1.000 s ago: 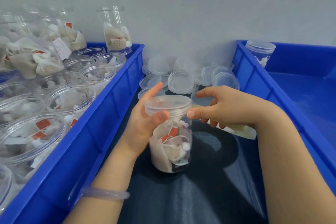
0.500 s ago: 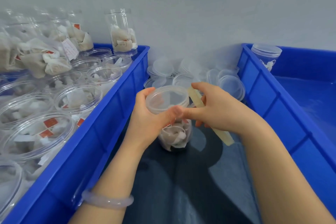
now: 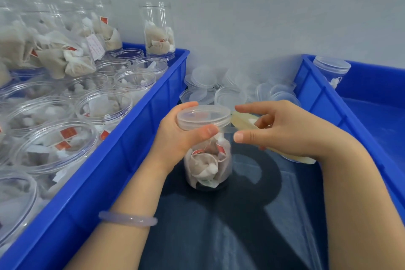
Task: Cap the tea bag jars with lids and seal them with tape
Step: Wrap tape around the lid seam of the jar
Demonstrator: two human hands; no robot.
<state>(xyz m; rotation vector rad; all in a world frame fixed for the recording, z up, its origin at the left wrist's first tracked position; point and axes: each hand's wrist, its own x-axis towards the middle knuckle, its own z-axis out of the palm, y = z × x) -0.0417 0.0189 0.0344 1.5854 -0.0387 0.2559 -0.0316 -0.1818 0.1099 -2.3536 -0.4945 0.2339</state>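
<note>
- A pale bracelet (image 3: 128, 221) sits on the wrist behind the left hand (image 3: 182, 136)
- Below both hands lies a dark, cloth-like surface (image 3: 219, 226); whether it is a desk cannot be told
- The left hand grips the top of the jar (image 3: 208, 164), thumb across the near side of the lid (image 3: 203, 116) and fingers curled round the far side
- The jar stands upright under that hand, its base on the dark surface, clear-walled and filled with tea bags
- A thin clear strip of tape (image 3: 225, 130) runs from the lid's side, at the left thumb tip, towards the right hand (image 3: 285, 131)
- The right hand is just beside the lid, thumb and forefinger spread, the other fingers curled round a yellowish strip (image 3: 243, 121) that passes under the palm and sticks out on its outer side
- Outside the left hand a blue bin (image 3: 131, 138) holds many open jars (image 3: 103, 105) with tea bags
- Outside the right hand stands a second blue bin (image 3: 317, 94)
- Beyond both hands loose lids (image 3: 219, 92) lie heaped between the bins
- A capped jar (image 3: 331, 72) stands in the second bin's far corner
- One tall jar (image 3: 158, 32) stands at the first bin's far corner, by the grey wall (image 3: 241, 6)
</note>
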